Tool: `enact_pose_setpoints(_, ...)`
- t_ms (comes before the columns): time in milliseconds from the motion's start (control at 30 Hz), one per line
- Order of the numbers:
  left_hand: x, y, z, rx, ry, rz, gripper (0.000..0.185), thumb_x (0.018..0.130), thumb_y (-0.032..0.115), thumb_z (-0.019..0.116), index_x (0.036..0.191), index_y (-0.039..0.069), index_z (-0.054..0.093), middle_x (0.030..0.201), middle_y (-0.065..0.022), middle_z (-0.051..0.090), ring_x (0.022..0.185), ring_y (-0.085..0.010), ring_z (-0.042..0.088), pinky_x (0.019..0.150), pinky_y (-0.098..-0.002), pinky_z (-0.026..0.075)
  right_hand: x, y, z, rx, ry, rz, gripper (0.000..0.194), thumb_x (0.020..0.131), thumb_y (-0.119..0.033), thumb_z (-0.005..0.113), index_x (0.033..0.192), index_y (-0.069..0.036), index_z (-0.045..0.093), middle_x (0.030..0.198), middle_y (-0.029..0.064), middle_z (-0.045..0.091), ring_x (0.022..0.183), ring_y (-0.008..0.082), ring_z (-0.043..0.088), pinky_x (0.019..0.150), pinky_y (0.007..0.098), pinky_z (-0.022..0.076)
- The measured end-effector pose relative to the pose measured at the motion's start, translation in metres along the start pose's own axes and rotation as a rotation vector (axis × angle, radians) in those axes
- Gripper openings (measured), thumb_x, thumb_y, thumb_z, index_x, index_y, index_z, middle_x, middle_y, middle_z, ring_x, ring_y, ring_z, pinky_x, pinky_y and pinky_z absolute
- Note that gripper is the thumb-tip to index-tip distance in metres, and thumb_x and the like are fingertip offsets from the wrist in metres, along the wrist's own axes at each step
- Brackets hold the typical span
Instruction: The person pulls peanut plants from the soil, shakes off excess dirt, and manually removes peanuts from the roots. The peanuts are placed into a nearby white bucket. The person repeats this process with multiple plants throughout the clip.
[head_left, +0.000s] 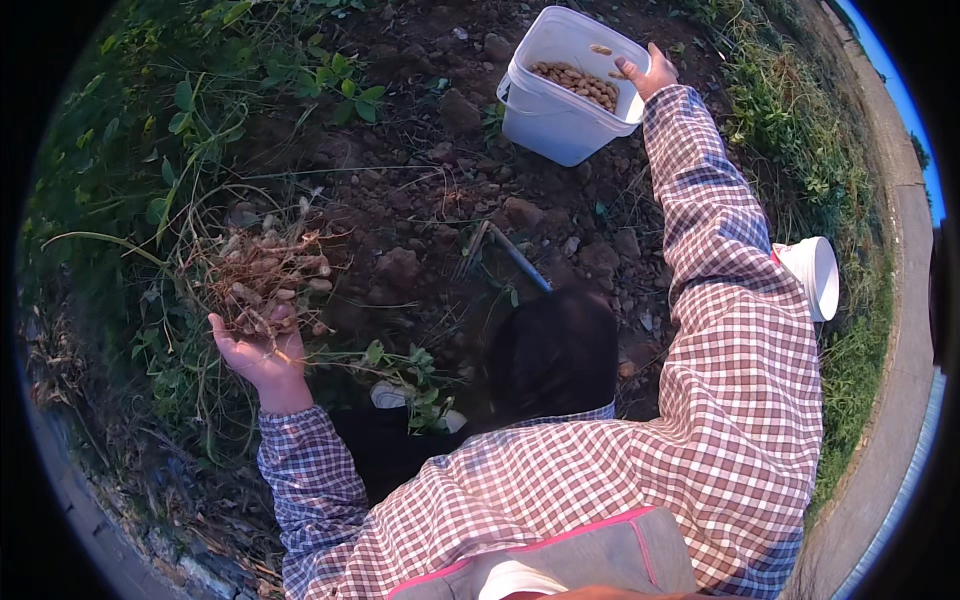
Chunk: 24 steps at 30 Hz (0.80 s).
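Observation:
My left hand (264, 358), palm up, holds a clump of peanut roots and pods (262, 281). Soil-coloured pods hang among the thin tangled roots, and the fingers are partly hidden by them. At the upper right, my right hand (651, 75) grips the rim of a white plastic bucket (559, 131), its thumb over the inside edge. Loose peanuts (577, 84) in their shells lie in the bottom of this tilted bucket, and a few pods show against its inner wall.
Between my arms lies cloddy brown soil (397, 266), with a blue-handled garden tool (519, 259) near my knee. Leafy plants (172, 127) grow on the left. A second white bucket (814, 279) sits past my right arm, before a paved strip (911, 285).

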<state>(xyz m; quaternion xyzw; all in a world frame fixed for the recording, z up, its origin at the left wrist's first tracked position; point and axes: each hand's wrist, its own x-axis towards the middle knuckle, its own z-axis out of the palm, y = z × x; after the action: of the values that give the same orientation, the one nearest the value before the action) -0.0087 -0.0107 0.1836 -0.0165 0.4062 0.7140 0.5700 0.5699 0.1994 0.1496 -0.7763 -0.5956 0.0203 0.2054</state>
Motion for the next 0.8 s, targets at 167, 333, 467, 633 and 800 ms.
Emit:
enact_pose_setpoints(167, 0.001, 0.003, -0.022, -0.023, -0.159, -0.105, 0.048, 0.092, 0.044, 0.046, 0.123, 0.007, 0.049, 0.116, -0.0116, 0.056, 0.091, -0.0268, 0.055, 0.067, -0.0336, 0.048, -0.041, -0.033, 0.036, -0.595, -0.843, -0.022, 0.073, 0.079, -0.059, 0.06, 0.135, -0.016, 0.043, 0.132, 0.0131, 0.05, 0.125, 0.0292, 0.043, 0.105, 0.0442, 0.0326)
enact_pose_setpoints(333, 0.011, 0.001, -0.03, -0.091, -0.361, -0.335, 0.047, 0.091, 0.043, 0.049, 0.123, 0.007, 0.052, 0.121, -0.0116, 0.056, 0.104, -0.0297, 0.054, 0.085, -0.0443, 0.046, -0.048, -0.027, 0.03, -0.52, -0.819, -0.021, 0.052, 0.085, -0.05, 0.057, 0.121, -0.013, 0.054, 0.118, 0.0135, 0.059, 0.111, 0.0293, 0.055, 0.094, 0.0397, 0.043)
enact_pose_setpoints(467, 0.017, -0.003, -0.028, -0.078, -0.334, -0.362, 0.049, 0.092, 0.043, 0.047, 0.126, 0.008, 0.049, 0.126, -0.0102, 0.053, 0.112, -0.0287, 0.05, 0.094, -0.0464, 0.041, -0.098, -0.01, 0.007, -0.526, -0.809, -0.107, 0.047, 0.085, -0.048, 0.057, 0.11, -0.009, 0.055, 0.102, 0.0183, 0.063, 0.1, 0.0339, 0.059, 0.085, 0.0421, 0.0466)
enact_pose_setpoints(633, 0.015, -0.016, -0.004, -0.027, -0.189, -0.324, 0.054, 0.092, 0.043, 0.045, 0.132, 0.007, 0.043, 0.133, -0.011, 0.047, 0.121, -0.0288, 0.043, 0.103, -0.0458, 0.031, -0.202, 0.03, -0.008, -0.566, -0.816, -0.279, 0.032, 0.085, -0.04, 0.057, 0.095, -0.01, 0.054, 0.09, 0.0146, 0.064, 0.087, 0.0324, 0.063, 0.073, 0.0443, 0.05)
enact_pose_setpoints(800, 0.016, -0.022, -0.005, -0.023, -0.238, -0.36, 0.055, 0.092, 0.044, 0.043, 0.132, 0.007, 0.042, 0.133, -0.0112, 0.046, 0.121, -0.0293, 0.042, 0.101, -0.0466, 0.031, -0.261, -0.002, 0.008, -0.385, -0.662, -0.051, 0.026, 0.083, -0.029, 0.06, 0.093, -0.006, 0.052, 0.091, 0.0159, 0.063, 0.087, 0.0341, 0.062, 0.074, 0.0454, 0.0487)
